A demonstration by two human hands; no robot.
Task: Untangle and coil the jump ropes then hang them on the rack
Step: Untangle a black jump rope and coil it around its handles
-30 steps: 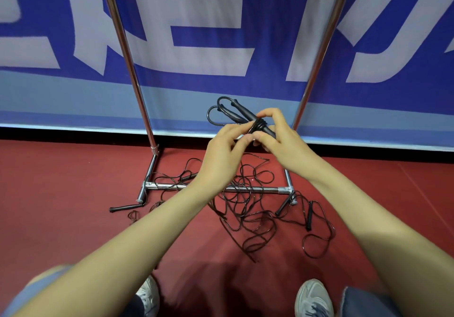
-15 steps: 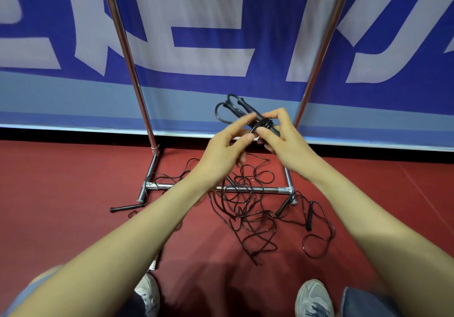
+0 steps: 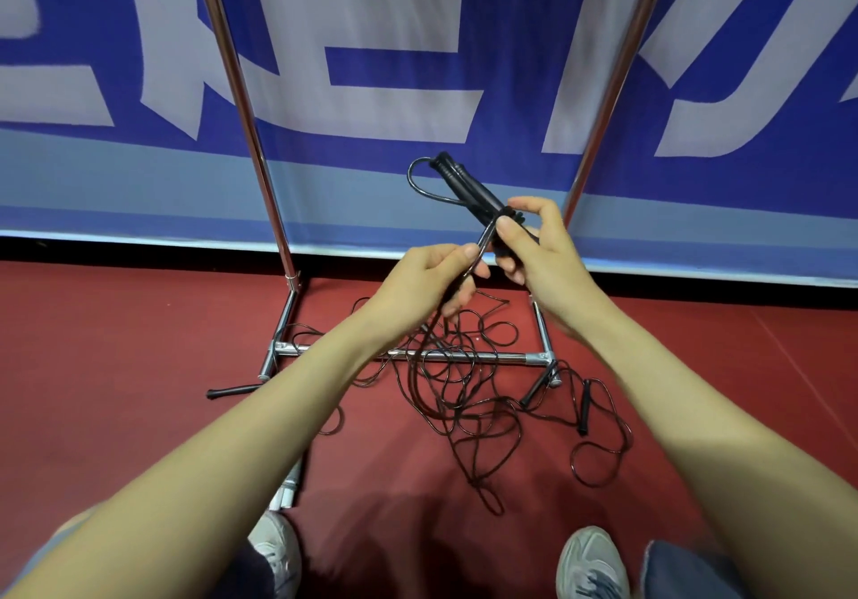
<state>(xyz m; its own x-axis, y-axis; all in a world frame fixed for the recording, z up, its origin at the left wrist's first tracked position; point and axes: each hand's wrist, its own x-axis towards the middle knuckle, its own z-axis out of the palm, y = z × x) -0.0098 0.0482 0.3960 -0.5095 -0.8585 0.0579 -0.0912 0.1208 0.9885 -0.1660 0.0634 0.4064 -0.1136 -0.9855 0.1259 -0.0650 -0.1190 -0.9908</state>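
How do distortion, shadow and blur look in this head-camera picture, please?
Head view: the two chrome rack poles splay outward toward the top, a wide-angle effect; a soft shadow darkens the red floor near the white sneakers; the black jump-rope handles look sharp, without motion blur.

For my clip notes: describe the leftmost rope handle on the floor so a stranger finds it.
Follow the rack's left pole down to its foot on the red floor. A black handle lies just left of that foot. It lies alone; the other two floor handles sit by the right foot.
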